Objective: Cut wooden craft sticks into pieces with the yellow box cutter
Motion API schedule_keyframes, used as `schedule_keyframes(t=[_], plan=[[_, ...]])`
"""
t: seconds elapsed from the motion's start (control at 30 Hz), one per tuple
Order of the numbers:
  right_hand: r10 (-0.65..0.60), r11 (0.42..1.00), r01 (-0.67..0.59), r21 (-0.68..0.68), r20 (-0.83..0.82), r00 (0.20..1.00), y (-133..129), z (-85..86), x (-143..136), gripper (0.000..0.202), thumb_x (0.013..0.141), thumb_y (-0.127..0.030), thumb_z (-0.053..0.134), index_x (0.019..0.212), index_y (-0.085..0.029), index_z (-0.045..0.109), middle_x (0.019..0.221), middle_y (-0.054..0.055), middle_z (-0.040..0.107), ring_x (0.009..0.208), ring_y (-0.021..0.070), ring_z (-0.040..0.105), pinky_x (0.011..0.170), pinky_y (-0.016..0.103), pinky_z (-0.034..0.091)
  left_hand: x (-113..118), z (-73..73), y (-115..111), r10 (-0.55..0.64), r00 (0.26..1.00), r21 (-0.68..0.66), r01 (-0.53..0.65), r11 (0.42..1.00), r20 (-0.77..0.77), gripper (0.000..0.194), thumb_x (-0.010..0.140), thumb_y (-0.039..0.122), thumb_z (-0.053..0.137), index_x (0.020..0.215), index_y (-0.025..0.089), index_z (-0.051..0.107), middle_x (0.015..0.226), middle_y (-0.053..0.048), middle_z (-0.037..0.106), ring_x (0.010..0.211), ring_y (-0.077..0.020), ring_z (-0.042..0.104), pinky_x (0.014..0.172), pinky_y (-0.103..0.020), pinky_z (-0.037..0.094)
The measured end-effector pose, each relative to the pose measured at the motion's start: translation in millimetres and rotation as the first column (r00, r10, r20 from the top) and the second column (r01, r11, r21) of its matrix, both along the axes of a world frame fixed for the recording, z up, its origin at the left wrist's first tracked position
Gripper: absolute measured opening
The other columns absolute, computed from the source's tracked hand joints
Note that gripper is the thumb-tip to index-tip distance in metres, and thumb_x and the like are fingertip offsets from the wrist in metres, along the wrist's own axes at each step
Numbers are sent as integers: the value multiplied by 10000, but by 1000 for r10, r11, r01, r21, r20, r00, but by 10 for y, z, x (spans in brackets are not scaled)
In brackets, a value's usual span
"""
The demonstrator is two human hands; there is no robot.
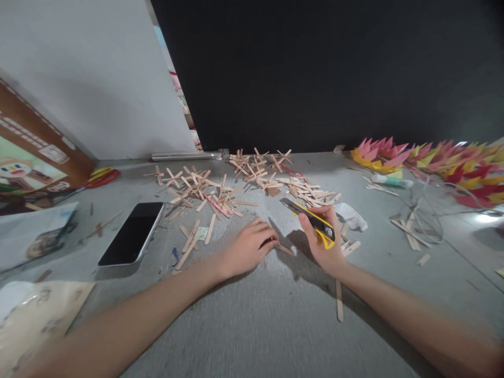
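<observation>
- Note the loose stick (339,304) just below the right wrist (342,269); best clear it aside to free the wrist's path.
- Find the wooden stick (285,250) over the middle of the surface (220,325), projecting rightward from the left hand (252,245).
- See the left grip pinched narrow on the wooden stick (cannot tell flat contact from a slight lift). Press the wooden stick flat for steadiness, fingertips tucked out of the cutting line.
- See the right grip closed around the utility knife (315,223), raised and apart from the wooden stick. Check blade length first (cannot tell it here), then direct any stroke away from the left hand.
- Allow elbow room beside the phone (132,233), lying flat at left.
- Avoid snagging the white tissue (352,217), just beyond the right hand (325,252), or the pale cable (437,231) farther right.
- Leave undisturbed the crossed sticks (192,190) beyond the hands, likely easy to scatter.
- Observe the glue stick (391,181) and spiky paper pieces (384,157) at far right, well apart.
</observation>
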State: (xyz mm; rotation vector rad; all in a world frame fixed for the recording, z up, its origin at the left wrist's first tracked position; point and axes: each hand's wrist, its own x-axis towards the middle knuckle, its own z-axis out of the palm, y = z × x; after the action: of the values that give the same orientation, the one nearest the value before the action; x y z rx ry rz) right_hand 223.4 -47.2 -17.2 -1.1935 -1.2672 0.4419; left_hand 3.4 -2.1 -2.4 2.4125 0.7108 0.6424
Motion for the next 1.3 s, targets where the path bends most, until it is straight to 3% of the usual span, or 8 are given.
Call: schedule_keyframes(t=[0.23, 0.37, 0.47, 0.6, 0.7, 0.8, 0.9, 1.3], plan=[[-90, 996, 90, -7, -39, 995, 4, 70, 11, 253, 964, -450, 763, 1034, -231, 659, 898, 10, 678, 743, 167, 630, 669, 301, 541, -18, -53, -9, 243, 970, 142, -240, 960, -9, 188, 1091, 259, 564, 1169, 203, 726, 1160, -70, 733, 1194, -266, 604, 1083, -444, 461], [-64, 992, 75, 106, -97, 993, 86, 207, 50, 238, 1029, -444, 670, 928, -232, 707, 911, 29, 673, 886, 200, 649, 846, 368, 532, -24, -105, -3, 328, 944, 194, -319, 928, -18, 259, 1023, 347, 703, 1245, 213, 698, 1302, -79, 725, 1317, -284, 593, 1162, -474, 438], [156, 978, -119, 171, -220, 963, 115, 427, 53, 163, 1002, -410, 709, 947, -257, 708, 1010, 32, 666, 988, 219, 656, 933, 409, 517, -24, -126, 15, 330, 941, 167, -314, 934, -75, 424, 985, 431, 748, 1352, 235, 663, 1461, -94, 669, 1449, -308, 536, 1235, -511, 396], [425, 884, -467, 17, -446, 788, 79, 809, -41, 157, 916, -361, 821, 916, -249, 711, 763, -27, 519, 653, 133, 479, 603, 299, 386, -26, -93, 30, 329, 932, 124, -312, 942, -154, 528, 992, 470, 724, 1446, 217, 625, 1595, -125, 576, 1544, -327, 457, 1293, -544, 346], [506, 791, -611, 1, -563, 653, 77, 964, -173, 496, 942, -425, 790, 595, -212, 506, 602, -42, 390, 552, 111, 348, 537, 306, 261, -28, -46, 32, 335, 924, 102, -320, 942, -186, 573, 997, 481, 708, 1479, 188, 605, 1647, -152, 516, 1584, -336, 407, 1310, -545, 330], [527, 715, -699, -11, -649, 549, 134, 898, -311, 640, 987, -465, 715, 508, -219, 369, 477, -69, 267, 456, 88, 204, 488, 313, 167, -34, -24, 39, 336, 921, 92, -324, 942, -199, 622, 991, 485, 710, 1507, 164, 579, 1653, -170, 506, 1597, -341, 386, 1314, -536, 328], [479, 750, -661, 35, -718, 506, 212, 698, -409, 666, 906, -418, 774, 468, -220, 313, 442, -81, 230, 426, 72, 159, 466, 310, 134, -44, -67, 63, 328, 923, 112, -311, 944, -203, 659, 995, 504, 692, 1511, 115, 564, 1652, -210, 494, 1596, -347, 387, 1318, -531, 321], [480, 722, -692, 7, -725, 493, 270, 357, -438, 641, 847, -403, 743, 444, -232, 274, 400, -81, 237, 387, 65, 149, 448, 297, 138, -39, -195, 115, 326, 938, 99, -316, 944, -116, 541, 964, 398, 726, 1431, 152, 608, 1631, -205, 520, 1600, -347, 381, 1300, -560, 347]])
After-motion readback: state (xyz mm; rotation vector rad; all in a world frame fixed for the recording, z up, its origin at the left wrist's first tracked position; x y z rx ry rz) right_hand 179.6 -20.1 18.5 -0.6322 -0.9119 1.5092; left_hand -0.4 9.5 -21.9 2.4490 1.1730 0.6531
